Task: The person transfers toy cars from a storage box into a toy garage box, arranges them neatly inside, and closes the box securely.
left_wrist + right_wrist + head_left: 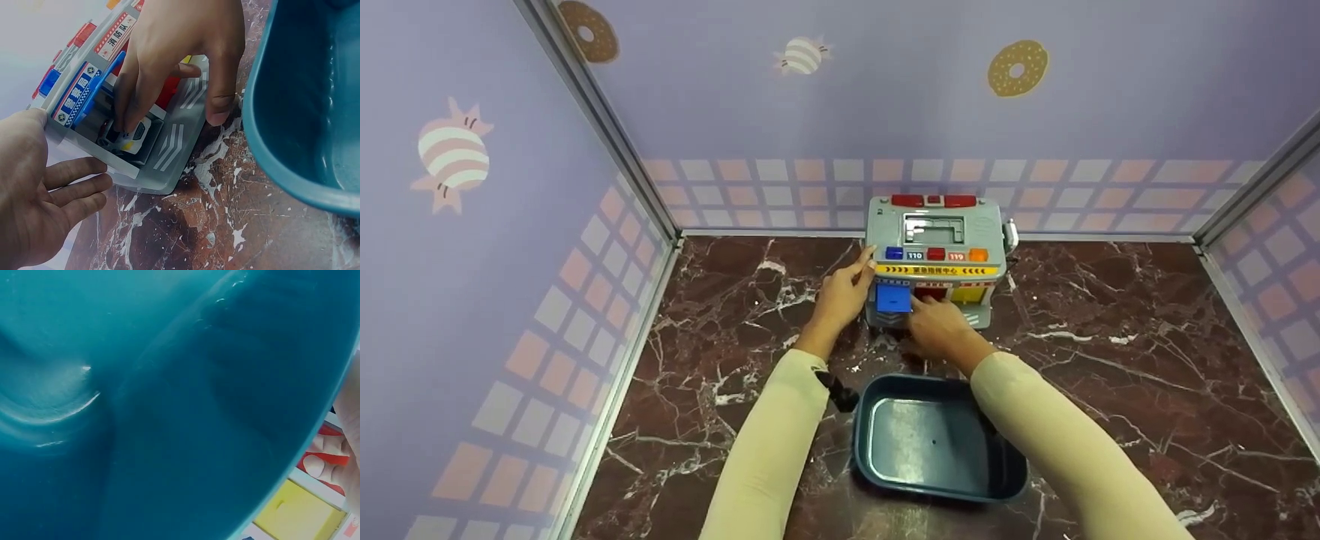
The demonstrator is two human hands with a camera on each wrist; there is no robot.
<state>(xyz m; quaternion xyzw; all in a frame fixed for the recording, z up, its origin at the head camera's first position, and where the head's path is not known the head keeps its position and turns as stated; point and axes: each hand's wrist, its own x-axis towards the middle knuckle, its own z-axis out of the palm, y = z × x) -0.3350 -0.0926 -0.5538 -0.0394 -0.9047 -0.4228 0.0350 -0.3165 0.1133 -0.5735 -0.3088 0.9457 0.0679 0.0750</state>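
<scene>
A grey toy emergency station [986,225] stands against the back wall, its blue door [893,298] swung up. Inside the bay under that door sits a small white toy car [136,143], partly covered by fingers. My right hand [937,326] reaches in from the front, extended fingertips touching the car while the thumb stays apart from it. At the station's left side is my left hand [840,300], touching the upper corner with its other fingers loosely spread. The right wrist view shows only part of the right hand [351,439], beside the red door.
A dark teal plastic basin [915,427] lies in front of the station, under my right forearm. The station's yellow door [967,294] is down. A black strap piece [840,394] hangs at my left wrist. Patterned panels [810,112] enclose the marbled surface [735,322].
</scene>
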